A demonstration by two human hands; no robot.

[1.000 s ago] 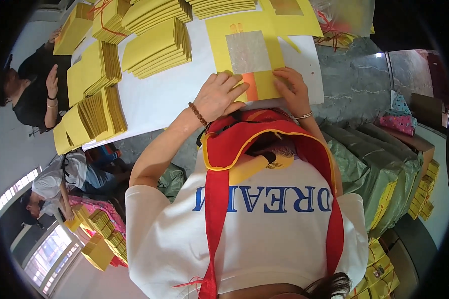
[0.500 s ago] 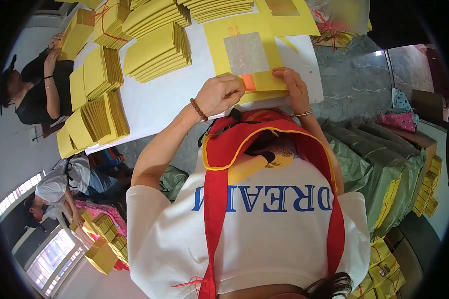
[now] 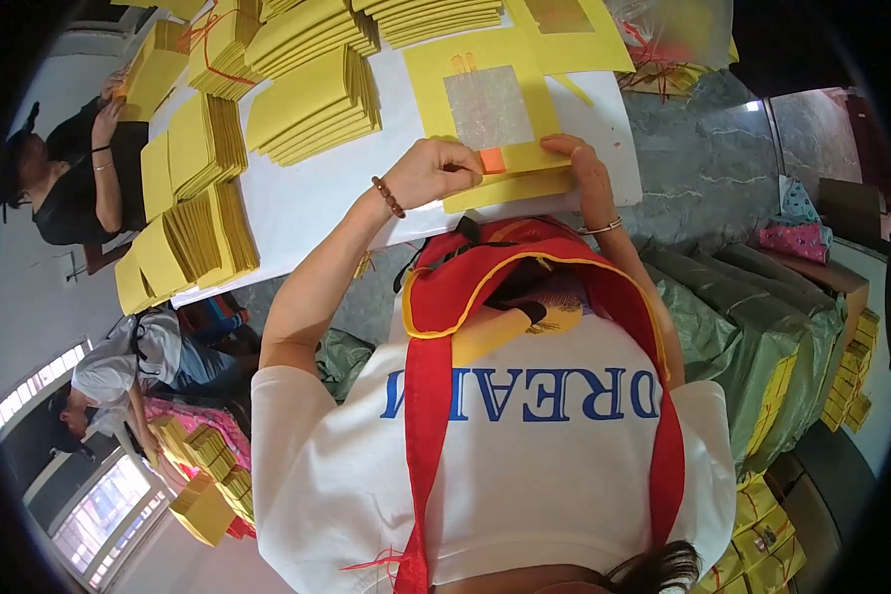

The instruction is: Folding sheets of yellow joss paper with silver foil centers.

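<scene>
Yellow sheet (image 3: 540, 104), upper centre of frame.
Left hand (image 3: 431, 178): grip clamped on lower edge; right hand (image 3: 588, 170): touching, grip indeterminable.

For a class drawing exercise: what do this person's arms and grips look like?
The left grip is ungloved, with a brown beaded bracelet; the right grip is ungloved, with a thin pale bracelet. Both arms wear short white sleeves.

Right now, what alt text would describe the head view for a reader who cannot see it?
A person's left hand pinches a yellow sheet on a white table; the right hand rests at the sheet's right edge. Yellow stacks lie to the left, two other people at the far left.
</scene>
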